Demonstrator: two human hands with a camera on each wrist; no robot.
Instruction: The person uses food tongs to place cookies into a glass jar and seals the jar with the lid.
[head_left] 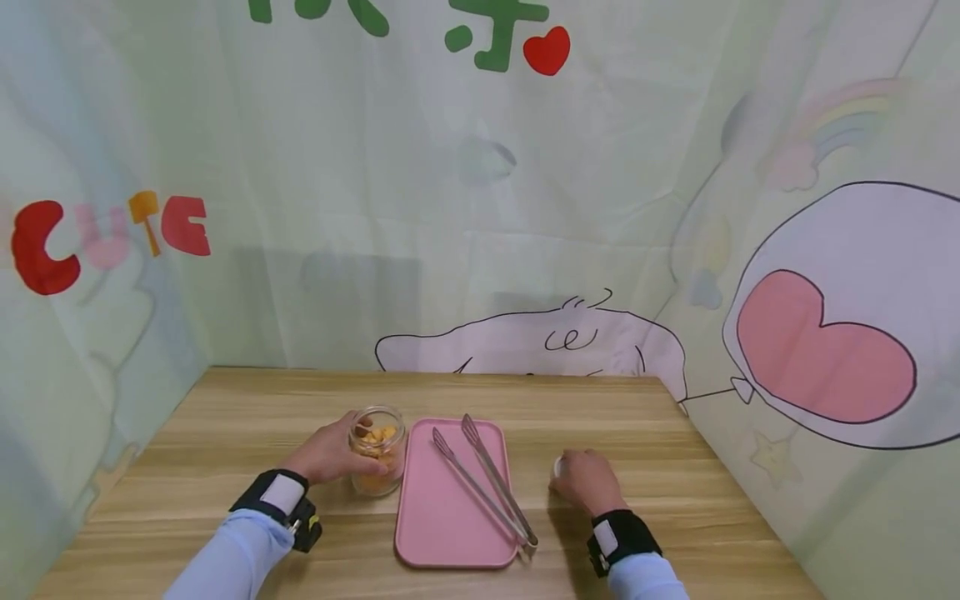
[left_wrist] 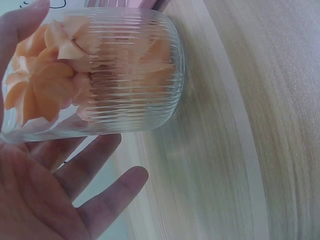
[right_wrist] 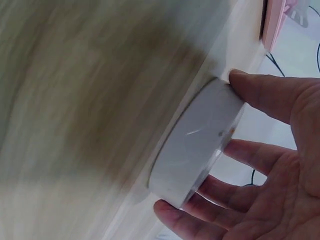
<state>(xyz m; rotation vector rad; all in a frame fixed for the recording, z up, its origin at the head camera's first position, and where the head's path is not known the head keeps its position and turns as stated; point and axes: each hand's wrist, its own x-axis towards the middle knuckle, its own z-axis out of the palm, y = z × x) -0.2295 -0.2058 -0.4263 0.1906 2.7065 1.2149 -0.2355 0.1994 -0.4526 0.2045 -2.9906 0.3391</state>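
A clear ribbed glass jar [head_left: 378, 486] stands lidless on the table, just left of the pink tray [head_left: 435, 533]. Flower-shaped orange-yellow cookies [left_wrist: 37, 90] fill much of it. My left hand [head_left: 330, 454] holds the jar from its left side, thumb on the near side and fingers reaching round the far side. To the right of the tray, my right hand [head_left: 590, 482] grips a round white lid [right_wrist: 195, 142] by its rim, low at the tabletop. Metal tongs [head_left: 491, 471] lie slantwise on the tray, their joined end over its near right corner.
The wooden table [head_left: 300, 392] runs back to a printed cloth [head_left: 322, 208] that hangs behind it and at both sides. Jar and tray stand very close together.
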